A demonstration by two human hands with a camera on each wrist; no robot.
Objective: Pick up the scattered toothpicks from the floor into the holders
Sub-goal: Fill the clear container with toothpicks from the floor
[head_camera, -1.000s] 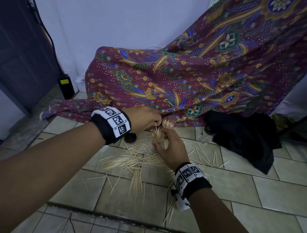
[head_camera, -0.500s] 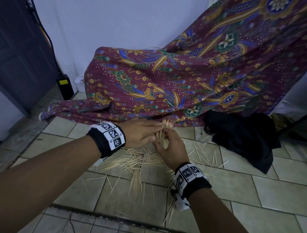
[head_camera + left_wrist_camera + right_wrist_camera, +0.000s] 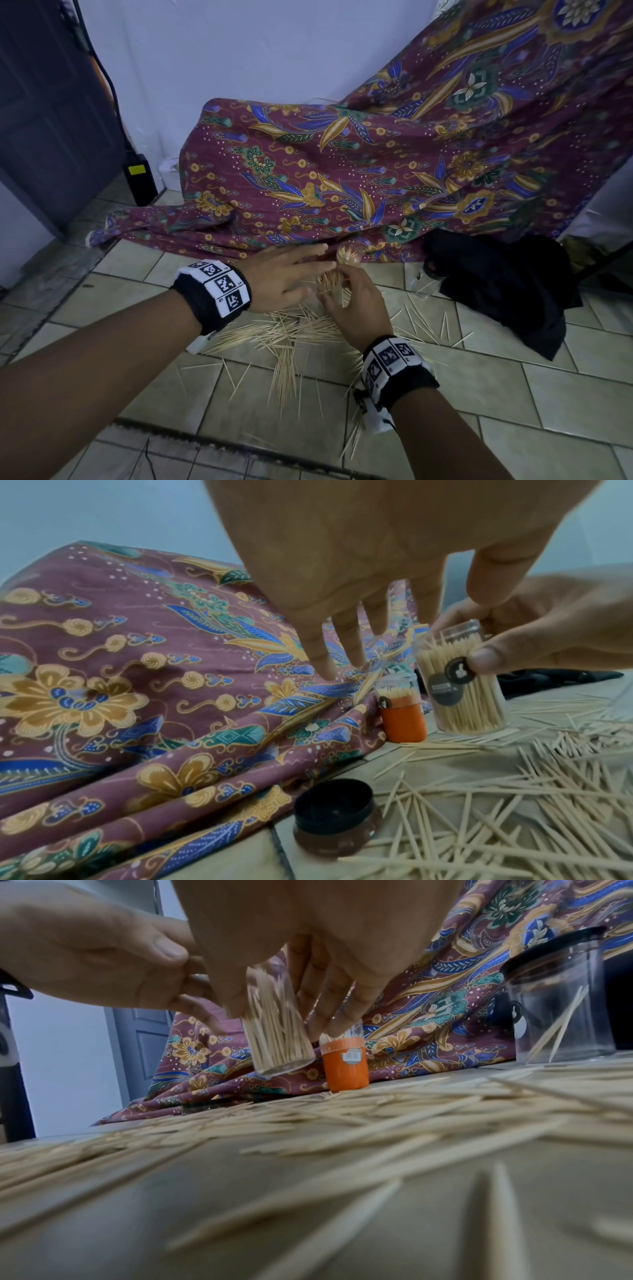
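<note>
My right hand (image 3: pixel 342 291) grips a clear holder (image 3: pixel 330 281) packed with toothpicks and holds it tilted just over the floor (image 3: pixel 277 1031). My left hand (image 3: pixel 318 270) hovers beside its top with straight, spread fingers (image 3: pixel 342 647) and holds nothing. An orange holder (image 3: pixel 349 255) with toothpicks stands behind, against the patterned cloth (image 3: pixel 402 718). Many scattered toothpicks (image 3: pixel 287 339) lie on the tiles under and in front of both hands (image 3: pixel 514 804).
A black cap (image 3: pixel 334 821) lies on the floor near the cloth edge. A clear jar (image 3: pixel 561 1001) with a black lid and a couple of toothpicks stands at the right. A black cloth bundle (image 3: pixel 496 274) lies beyond it. Patterned cloth (image 3: pixel 342 171) drapes the back.
My left hand, bunched over the holder's top before, has spread flat and moved slightly left and lower. The right hand still holds the clear holder in the same spot.
</note>
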